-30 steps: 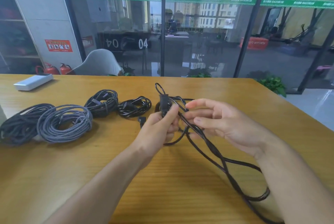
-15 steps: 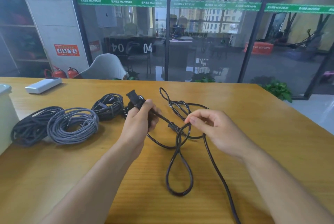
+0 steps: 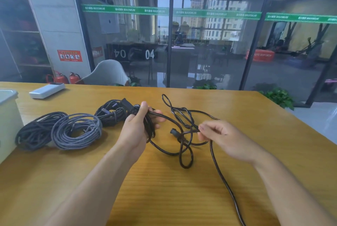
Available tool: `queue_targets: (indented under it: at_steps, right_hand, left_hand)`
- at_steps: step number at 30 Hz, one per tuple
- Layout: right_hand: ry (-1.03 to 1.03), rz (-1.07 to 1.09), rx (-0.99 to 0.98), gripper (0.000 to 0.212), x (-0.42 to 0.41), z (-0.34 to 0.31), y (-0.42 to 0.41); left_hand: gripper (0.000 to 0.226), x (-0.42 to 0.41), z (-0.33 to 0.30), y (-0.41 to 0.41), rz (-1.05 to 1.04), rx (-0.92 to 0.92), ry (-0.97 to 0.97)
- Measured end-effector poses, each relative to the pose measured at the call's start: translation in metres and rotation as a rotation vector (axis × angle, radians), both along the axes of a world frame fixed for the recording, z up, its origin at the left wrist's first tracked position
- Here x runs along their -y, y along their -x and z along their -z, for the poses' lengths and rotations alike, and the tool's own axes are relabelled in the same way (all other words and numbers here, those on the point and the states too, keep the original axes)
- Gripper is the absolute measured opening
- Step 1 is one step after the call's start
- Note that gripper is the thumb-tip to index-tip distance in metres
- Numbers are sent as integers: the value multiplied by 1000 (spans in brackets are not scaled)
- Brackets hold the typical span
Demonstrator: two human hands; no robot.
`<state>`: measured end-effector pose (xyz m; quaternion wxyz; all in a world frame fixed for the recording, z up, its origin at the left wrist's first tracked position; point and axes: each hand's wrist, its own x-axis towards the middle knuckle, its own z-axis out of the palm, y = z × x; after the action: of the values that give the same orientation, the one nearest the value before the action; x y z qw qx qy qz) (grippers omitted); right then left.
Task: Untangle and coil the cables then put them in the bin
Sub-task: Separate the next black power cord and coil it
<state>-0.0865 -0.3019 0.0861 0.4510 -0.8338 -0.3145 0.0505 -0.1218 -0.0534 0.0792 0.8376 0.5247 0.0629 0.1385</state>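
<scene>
The bin [image 3: 7, 116] is being cut off at the left edge; the black cable [image 3: 226, 185] is running past the bottom edge; motion is blurring the right hand [image 3: 224, 138].

1. black cable [image 3: 189, 135], glossy, with a faint reddish-brown sheen along its loops.
2. grey braided coil [image 3: 77, 131], woven speckle pattern, at 9 o'clock of the hands.
3. darker charcoal coil [image 3: 34, 132], also braided, further toward 9 o'clock.
4. black bundled coil [image 3: 111, 113] at 10 o'clock.
5. table [image 3: 164, 189]: honey-yellow wood with fine straight grain.
6. white bin [image 3: 7, 121] at the 9 o'clock edge.
7. white flat box [image 3: 47, 90] at 10 o'clock.
</scene>
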Motion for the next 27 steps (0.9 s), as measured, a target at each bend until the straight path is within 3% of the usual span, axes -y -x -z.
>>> queue_targets:
  at_steps: [2,5,7,10,14,16,18,21,24,27]
  right_hand:
    - [29,-126,-76,35,-7,-1,7]
    - [311,-212,-73,21,-21,7,15]
    - [456,-186,-14,23,-28,16,15]
    - [527,-24,25,25,-26,21,6]
    - [540,394,221,26,-9,18,-7]
    - [530,507,227,26,-2,18,-14]
    - [331,516,151,22,4,19,-22]
    - [-146,402,19,17,5,13,-23]
    - [-432,306,-96,15,10,2,-19]
    - [-691,82,-267,19,23,-10,-15]
  left_hand:
    - [31,0,-2,1,34,17,11]
    - [28,3,-3,2,101,40,28]
    - [29,3,-2,3,154,56,27]
    - [32,0,-2,2,194,71,27]
    - [35,0,-4,3,188,19,-6]
    - [37,-2,-4,3,178,5,-4]
    - [39,-5,-4,2,149,15,-98]
    - [42,-6,0,-1,77,22,-353]
    - [46,-9,9,-6,-4,-14,-594]
    - [45,-18,14,-10,-72,-50,-569]
